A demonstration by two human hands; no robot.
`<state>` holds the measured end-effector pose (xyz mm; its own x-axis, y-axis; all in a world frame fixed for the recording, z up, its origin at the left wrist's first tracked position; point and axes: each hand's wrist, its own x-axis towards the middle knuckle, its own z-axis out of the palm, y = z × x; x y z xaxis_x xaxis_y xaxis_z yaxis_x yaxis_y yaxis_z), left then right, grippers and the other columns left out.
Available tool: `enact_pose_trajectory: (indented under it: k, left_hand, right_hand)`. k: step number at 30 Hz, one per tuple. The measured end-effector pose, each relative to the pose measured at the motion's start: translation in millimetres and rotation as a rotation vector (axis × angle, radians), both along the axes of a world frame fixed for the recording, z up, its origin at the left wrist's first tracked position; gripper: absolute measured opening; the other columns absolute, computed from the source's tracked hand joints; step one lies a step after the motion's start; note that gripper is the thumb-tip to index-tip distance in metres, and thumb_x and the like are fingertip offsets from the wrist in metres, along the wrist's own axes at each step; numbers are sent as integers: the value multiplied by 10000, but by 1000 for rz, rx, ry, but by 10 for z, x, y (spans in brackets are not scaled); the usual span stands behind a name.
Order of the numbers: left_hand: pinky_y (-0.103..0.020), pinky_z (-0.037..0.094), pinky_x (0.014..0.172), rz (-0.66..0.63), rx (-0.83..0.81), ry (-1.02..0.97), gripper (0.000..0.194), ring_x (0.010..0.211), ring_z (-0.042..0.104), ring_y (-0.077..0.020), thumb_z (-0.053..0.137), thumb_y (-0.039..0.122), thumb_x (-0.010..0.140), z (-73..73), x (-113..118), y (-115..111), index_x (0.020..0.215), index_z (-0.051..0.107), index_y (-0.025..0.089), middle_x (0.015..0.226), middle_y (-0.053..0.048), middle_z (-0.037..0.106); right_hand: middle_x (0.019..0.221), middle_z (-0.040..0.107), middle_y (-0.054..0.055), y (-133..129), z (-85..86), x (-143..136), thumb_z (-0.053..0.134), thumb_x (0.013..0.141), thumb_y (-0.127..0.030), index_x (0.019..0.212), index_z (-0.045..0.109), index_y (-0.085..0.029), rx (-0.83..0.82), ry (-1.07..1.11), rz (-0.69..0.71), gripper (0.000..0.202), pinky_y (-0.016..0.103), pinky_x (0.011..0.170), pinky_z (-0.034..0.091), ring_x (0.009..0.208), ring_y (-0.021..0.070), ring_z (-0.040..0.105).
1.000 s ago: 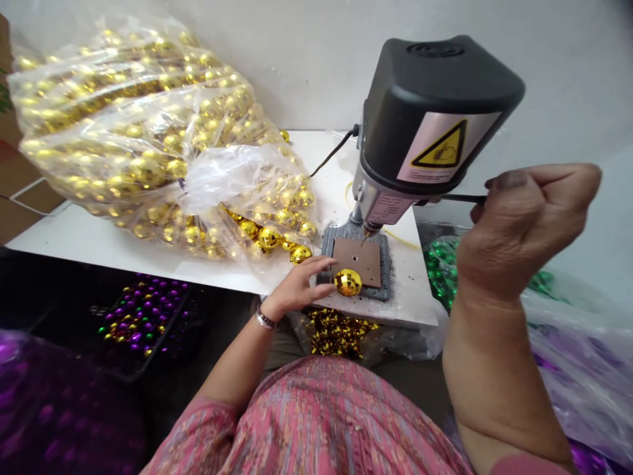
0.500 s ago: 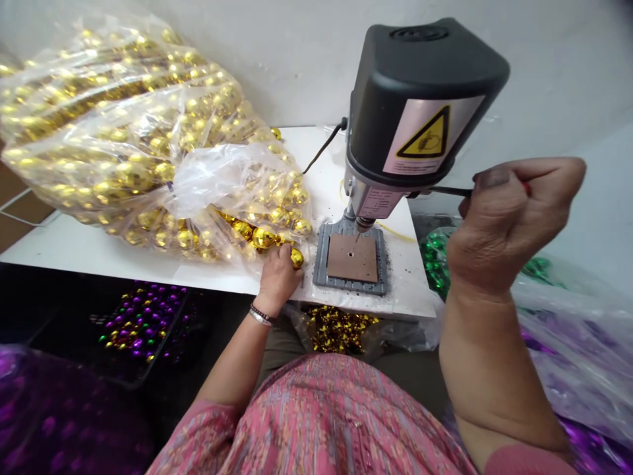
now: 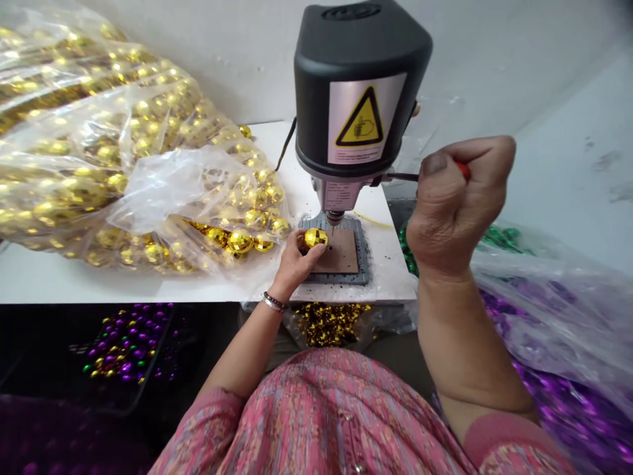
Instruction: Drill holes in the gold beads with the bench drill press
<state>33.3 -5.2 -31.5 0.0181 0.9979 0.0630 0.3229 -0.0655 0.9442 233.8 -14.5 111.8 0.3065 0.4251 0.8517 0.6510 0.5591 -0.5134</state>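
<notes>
Between the thumb and fingers of my left hand (image 3: 295,262) is a shiny gold faceted ball (image 3: 316,238). It is held just left of the drill bit (image 3: 333,230), over the brown square board (image 3: 345,254) on the grey base (image 3: 364,267). The small drill press (image 3: 363,86) has a black housing with a yellow warning label. My right hand (image 3: 457,204) is closed around the red-tipped lever (image 3: 405,176) at the press's right side. A clear plastic bag (image 3: 148,188) full of gold balls lies left of my left hand, its mouth beside the base.
Dark shavings lie around the base on the white table (image 3: 237,288). Below the front edge, a plastic-lined opening holds gold balls (image 3: 333,323). Purple, gold and green balls (image 3: 131,343) sit low at left. Bags of purple material (image 3: 558,389) and green material (image 3: 507,237) stand at right.
My left hand has moved right from the bag's mouth, carrying a gold ball to beside the drill bit. My right hand stays on the lever. The view has shifted.
</notes>
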Motion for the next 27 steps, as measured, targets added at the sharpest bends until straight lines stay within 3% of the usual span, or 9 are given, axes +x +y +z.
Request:
enact_pose_trajectory:
  k: [6,12,18,23,27]
  left_hand:
    - [-351,546,889,58,-11,90,464,951,662,-202,792,388,803,-63,64,89,1168,583,192,1044,-62,700]
    - [-334,545,810,-23,-26,145,405,860,659,-200,791,335,784,63,55,128,1126,641,179,958,-60,719]
    - [-374,553,904,-112,3,259,481,953,692,-238,833,314,733,159,87,147,1183,708,202,1019,-47,766]
    - [-474,500,1041,-165,51,420,614,1120,668,-316,875,300,701,159,140,153,1289,709,239,1139,-73,776]
    - [-514,471,1073,-160,57,490,635,1123,668,-337,883,309,701,135,155,163,1310,712,260,1113,-71,787]
  right_hand:
    - [772,446,-5,-40,3,2,427,1008,-518,850,500,-175,-50,-21,-8,384,187,659,423,707,46,428]
    - [801,401,13,-66,10,-1,462,1012,-509,845,463,-201,-54,5,45,350,215,676,452,741,78,450]
    - [786,416,6,-67,1,5,447,1021,-495,831,442,-198,-49,-17,45,353,204,655,448,704,62,450]
    - [761,475,-17,-59,0,5,477,1023,-411,835,460,-192,32,-37,64,289,185,630,424,662,39,454]
    - [757,495,-28,-94,-12,28,477,1015,-408,850,467,-192,-40,-44,82,272,186,642,434,649,29,461]
